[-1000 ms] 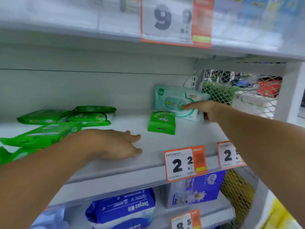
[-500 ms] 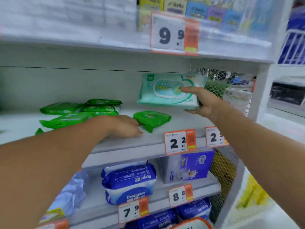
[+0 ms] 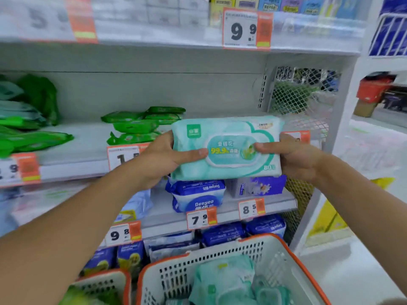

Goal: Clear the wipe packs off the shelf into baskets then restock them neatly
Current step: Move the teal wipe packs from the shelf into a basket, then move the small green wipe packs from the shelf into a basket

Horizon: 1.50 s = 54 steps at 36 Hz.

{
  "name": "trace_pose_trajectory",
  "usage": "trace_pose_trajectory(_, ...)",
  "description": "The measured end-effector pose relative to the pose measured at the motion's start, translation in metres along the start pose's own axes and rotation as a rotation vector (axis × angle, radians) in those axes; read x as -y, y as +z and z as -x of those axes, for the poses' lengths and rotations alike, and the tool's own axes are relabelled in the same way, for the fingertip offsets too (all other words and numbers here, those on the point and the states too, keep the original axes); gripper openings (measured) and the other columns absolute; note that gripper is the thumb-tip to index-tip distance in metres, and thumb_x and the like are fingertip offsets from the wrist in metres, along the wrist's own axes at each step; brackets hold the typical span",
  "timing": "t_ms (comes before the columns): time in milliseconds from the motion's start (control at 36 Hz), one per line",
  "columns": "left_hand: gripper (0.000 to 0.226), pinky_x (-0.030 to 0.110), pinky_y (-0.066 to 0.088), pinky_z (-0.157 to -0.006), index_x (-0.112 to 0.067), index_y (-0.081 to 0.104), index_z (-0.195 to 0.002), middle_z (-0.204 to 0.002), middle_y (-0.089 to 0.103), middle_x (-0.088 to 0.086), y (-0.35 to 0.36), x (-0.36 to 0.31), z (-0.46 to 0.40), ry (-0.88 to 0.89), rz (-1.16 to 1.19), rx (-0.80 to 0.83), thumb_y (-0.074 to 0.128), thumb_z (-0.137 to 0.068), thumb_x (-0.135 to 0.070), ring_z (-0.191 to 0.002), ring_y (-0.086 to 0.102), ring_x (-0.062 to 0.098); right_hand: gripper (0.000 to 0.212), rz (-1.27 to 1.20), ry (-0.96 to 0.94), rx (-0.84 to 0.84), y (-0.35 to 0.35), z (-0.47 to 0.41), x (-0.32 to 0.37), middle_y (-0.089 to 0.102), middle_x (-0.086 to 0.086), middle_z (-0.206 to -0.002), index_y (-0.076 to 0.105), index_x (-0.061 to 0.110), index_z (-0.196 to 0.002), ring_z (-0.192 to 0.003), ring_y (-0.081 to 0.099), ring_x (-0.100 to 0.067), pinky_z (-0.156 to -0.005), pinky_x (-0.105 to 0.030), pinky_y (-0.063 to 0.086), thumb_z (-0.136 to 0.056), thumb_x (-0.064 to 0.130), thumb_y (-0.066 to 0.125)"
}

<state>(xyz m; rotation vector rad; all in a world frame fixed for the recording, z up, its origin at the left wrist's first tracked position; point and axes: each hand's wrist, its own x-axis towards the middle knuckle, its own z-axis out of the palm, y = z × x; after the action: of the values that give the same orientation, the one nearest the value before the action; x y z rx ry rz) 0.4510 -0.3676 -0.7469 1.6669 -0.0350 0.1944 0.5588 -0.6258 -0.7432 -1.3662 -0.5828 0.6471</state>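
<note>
Wipe packs are split between shelf and baskets at this point, so I judge the clearing step to be in hand, not the restock. Working left to right: loose green packs (image 3: pixel 33 140) lie at the far left of the middle shelf (image 3: pixel 88 159), and a small heap of green packs (image 3: pixel 136 126) lies further along it. Below, at the lower left corner, a basket (image 3: pixel 103 285) shows only its orange rim and something green inside; I cannot tell what. My left hand (image 3: pixel 158 159) grips the left end of a large pale teal wipe pack (image 3: pixel 226 148), thumb laid across its face and the other fingers hidden behind it. My right hand (image 3: pixel 295 157) grips the right end likewise, thumb on the printed lid. The pack is held level, clear of the shelf, in front of its edge and above the larger orange-rimmed basket (image 3: pixel 293 260), which already holds several teal packs (image 3: pixel 226 280). In my judgement, the next move calls for lowering the pack straight down into that basket and releasing both grips, then returning for the green packs on the shelf.
</note>
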Motion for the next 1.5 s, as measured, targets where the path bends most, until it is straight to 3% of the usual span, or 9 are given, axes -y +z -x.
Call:
trace_pose_trajectory(306, 0.055, 0.033, 0.06, -0.084, -0.017, 0.065, -0.121, -0.112, 0.075, -0.002, 0.013, 0.021, 0.025, -0.059, -0.012, 0.06, 0.079, -0.068, -0.021, -0.1, 0.072, 0.015, 0.089, 0.081, 0.146, 0.05, -0.012, 0.01, -0.017, 0.072, -0.017, -0.116, 0.073, 0.009, -0.113, -0.096, 0.074, -0.028, -0.073, -0.037, 0.062, -0.033, 0.032, 0.103)
trace_pose_trajectory(528, 0.043, 0.042, 0.06, -0.087, -0.02, 0.063, -0.118, -0.103, 0.076, 0.005, 0.035, 0.055, 0.035, -0.419, -0.365, 0.314, 0.075, -0.082, -0.043, -0.095, 0.074, 0.023, 0.101, 0.46, 0.645, 0.069, -0.059, 0.024, -0.045, 0.072, -0.017, -0.118, 0.067, 0.009, -0.124, -0.103, 0.072, -0.031, -0.087, -0.045, 0.06, -0.033, 0.035, 0.103)
trace_pose_trajectory(611, 0.034, 0.038, 0.061, -0.084, -0.018, 0.065, -0.113, -0.104, 0.074, 0.008, 0.033, 0.055, 0.028, -0.391, -0.43, 0.266, 0.073, -0.086, -0.035, -0.092, 0.074, 0.023, 0.078, 0.704, 0.738, -0.112, -0.068, 0.022, -0.052, 0.072, -0.018, -0.114, 0.062, 0.007, -0.127, -0.099, 0.071, -0.04, -0.091, -0.049, 0.057, -0.062, 0.038, 0.092)
trace_pose_trajectory(750, 0.001, 0.033, 0.058, -0.067, -0.014, 0.071, -0.09, -0.087, 0.075, 0.01, 0.0, 0.013, 0.02, -0.155, -0.325, -0.004, 0.071, -0.09, -0.015, -0.074, 0.072, 0.02, 0.024, 0.821, 0.305, -0.297, -0.025, -0.011, -0.021, 0.07, -0.024, -0.104, 0.067, 0.002, -0.108, -0.079, 0.067, -0.028, -0.079, -0.041, 0.058, -0.089, 0.016, 0.073)
trace_pose_trajectory(917, 0.036, 0.022, 0.048, -0.073, -0.017, 0.066, -0.104, -0.092, 0.066, -0.003, -0.086, -0.014, 0.026, 0.255, -0.884, -0.564, 0.084, -0.075, -0.029, -0.076, 0.062, 0.009, 0.05, 0.86, -0.305, -0.15, 0.097, -0.061, -0.005, 0.067, -0.003, -0.11, 0.065, 0.017, -0.117, -0.091, 0.065, -0.017, -0.082, -0.03, 0.057, -0.073, 0.021, 0.089)
trace_pose_trajectory(1056, 0.069, 0.034, 0.048, -0.091, -0.013, 0.06, -0.126, -0.118, 0.068, 0.007, -0.143, 0.016, 0.042, 0.041, -1.132, -0.435, 0.077, -0.074, -0.055, -0.11, 0.063, 0.028, 0.066, 1.088, -0.241, -0.203, 0.154, -0.111, -0.004, 0.061, -0.005, -0.129, 0.056, 0.016, -0.136, -0.113, 0.06, -0.021, -0.091, -0.027, 0.045, -0.084, 0.055, 0.071)
trace_pose_trajectory(1222, 0.068, 0.041, 0.046, -0.099, -0.016, 0.05, -0.141, -0.13, 0.062, 0.011, -0.16, 0.038, 0.043, 0.152, -1.177, -0.387, 0.066, -0.086, -0.052, -0.122, 0.054, 0.03, 0.064, 1.41, 0.07, -0.17, 0.201, -0.161, 0.017, 0.064, -0.012, -0.109, 0.066, 0.013, -0.098, -0.106, 0.059, -0.03, -0.074, -0.029, 0.047, -0.079, 0.074, 0.062)
trace_pose_trajectory(1306, 0.07, 0.035, 0.047, -0.096, -0.015, 0.053, -0.138, -0.128, 0.064, 0.01, -0.163, 0.036, 0.043, 0.174, -1.04, -0.378, 0.059, -0.082, -0.055, -0.118, 0.058, 0.028, 0.095, 1.307, 0.275, -0.022, 0.213, -0.17, 0.024, 0.035, -0.005, -0.159, 0.036, 0.011, -0.152, -0.144, 0.036, -0.027, -0.113, -0.035, 0.032, -0.081, 0.067, 0.066)
trace_pose_trajectory(1500, 0.062, -0.002, 0.035, -0.084, -0.016, 0.042, -0.147, -0.143, 0.052, -0.007, -0.177, 0.051, 0.055, 0.254, -0.591, -0.303, 0.068, -0.091, -0.016, -0.127, 0.05, 0.004, 0.069, 0.773, 0.283, -0.093, 0.201, -0.189, 0.019, 0.057, -0.01, -0.14, 0.053, 0.0, -0.131, -0.132, 0.052, -0.024, -0.115, -0.035, 0.038, -0.075, 0.026, 0.085)
